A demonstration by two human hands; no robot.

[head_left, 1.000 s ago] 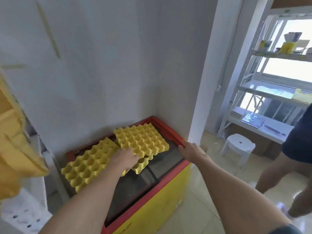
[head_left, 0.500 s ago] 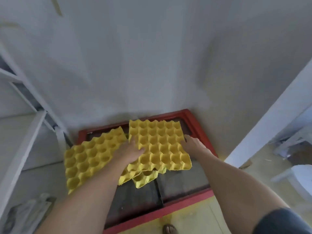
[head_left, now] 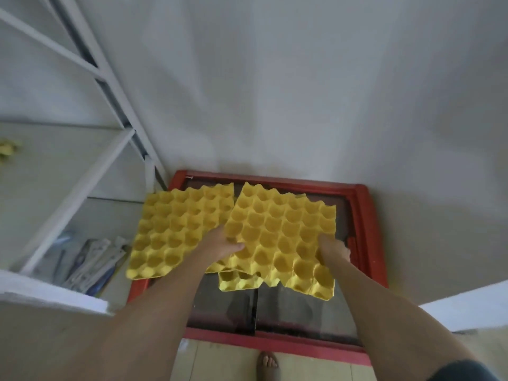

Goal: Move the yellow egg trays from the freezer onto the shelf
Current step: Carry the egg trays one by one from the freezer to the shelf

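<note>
Head view. Two stacks of yellow trays are lying on the freezer (head_left: pixel 365 224), at the centre of the frame.

The right tray (head_left: pixel 283 237) is being gripped at both side edges. The left hand (head_left: pixel 222 244) is being curled round its left edge, thumb lying on top. The right hand (head_left: pixel 334 250) is being closed on its right edge; the fingertips are being hidden under the tray. More trays are showing beneath its lower edge; whether they are being lifted too cannot be told.

The left tray (head_left: pixel 176 232) is being left untouched, overhanging the freezer's left rim.

The shelf (head_left: pixel 82 185) is being seen at the left of the frame, beside the freezer.

Handling judgement: the trays are appearing light, thin and moulded, flexible rather than stiff, and easily torn or crushed. Opposite edges are being recommended as hold points, with fingers underneath, so that sagging is being limited.
</note>
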